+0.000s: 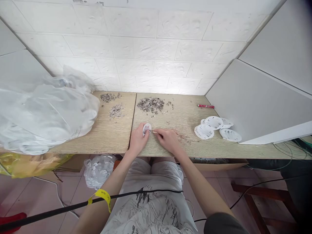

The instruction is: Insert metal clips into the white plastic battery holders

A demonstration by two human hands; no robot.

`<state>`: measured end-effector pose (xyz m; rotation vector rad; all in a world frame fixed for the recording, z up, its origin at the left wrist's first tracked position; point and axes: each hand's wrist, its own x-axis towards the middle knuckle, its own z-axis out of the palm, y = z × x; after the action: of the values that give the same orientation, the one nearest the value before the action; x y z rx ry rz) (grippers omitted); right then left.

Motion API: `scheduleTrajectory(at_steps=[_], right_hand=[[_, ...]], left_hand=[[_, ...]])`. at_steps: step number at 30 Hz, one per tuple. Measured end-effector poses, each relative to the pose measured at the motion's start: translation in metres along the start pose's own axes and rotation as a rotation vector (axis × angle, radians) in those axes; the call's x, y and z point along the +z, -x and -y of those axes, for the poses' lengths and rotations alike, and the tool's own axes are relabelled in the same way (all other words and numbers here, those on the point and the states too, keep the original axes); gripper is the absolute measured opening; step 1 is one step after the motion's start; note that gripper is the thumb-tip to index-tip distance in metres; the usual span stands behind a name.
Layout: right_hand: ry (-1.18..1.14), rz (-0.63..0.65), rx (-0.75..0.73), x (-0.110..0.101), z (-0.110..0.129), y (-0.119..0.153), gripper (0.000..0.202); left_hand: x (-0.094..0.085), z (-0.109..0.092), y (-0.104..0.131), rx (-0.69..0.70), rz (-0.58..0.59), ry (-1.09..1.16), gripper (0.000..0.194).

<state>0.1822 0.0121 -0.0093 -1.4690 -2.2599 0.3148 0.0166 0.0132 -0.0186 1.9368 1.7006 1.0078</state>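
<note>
Fingers of the left hand (137, 140) pinch a small white disc (145, 127) over the near part of the surface (186, 112), thumb across its face. Fingers of the right hand (167, 139) are pressed together on a slender tool (154, 131), its tip at the disc's right edge; contact cannot be told from here. Beyond: a heap of small greyish pieces (150, 105), two smaller heaps (117, 111) leftward. Right: overlapping larger white discs (204, 132), a red stick (206, 106). Far left: a bulging translucent bag (46, 113).

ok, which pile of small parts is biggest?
The pile just right of the table seam; it spreads wider than either pile left of the seam.
</note>
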Motion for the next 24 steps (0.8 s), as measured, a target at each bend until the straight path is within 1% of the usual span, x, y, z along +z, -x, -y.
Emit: scheduleTrajectory(at_steps=[8, 18, 24], right_hand=[[0.021, 0.021, 0.011, -0.0004, -0.0001, -0.0015, 0.028], [0.049, 0.029, -0.014, 0.0029, 0.0001, -0.0042, 0.028], [0.054, 0.045, 0.012, 0.0024, 0.0004, -0.0043, 0.022]], left_hand=[[-0.0002, -0.0006, -0.0016, -0.04, 0.009, 0.008, 0.022], [-0.0009, -0.0009, -0.0017, -0.057, 0.015, -0.02, 0.024], [-0.001, -0.0011, -0.0009, -0.06, 0.009, -0.009, 0.023]])
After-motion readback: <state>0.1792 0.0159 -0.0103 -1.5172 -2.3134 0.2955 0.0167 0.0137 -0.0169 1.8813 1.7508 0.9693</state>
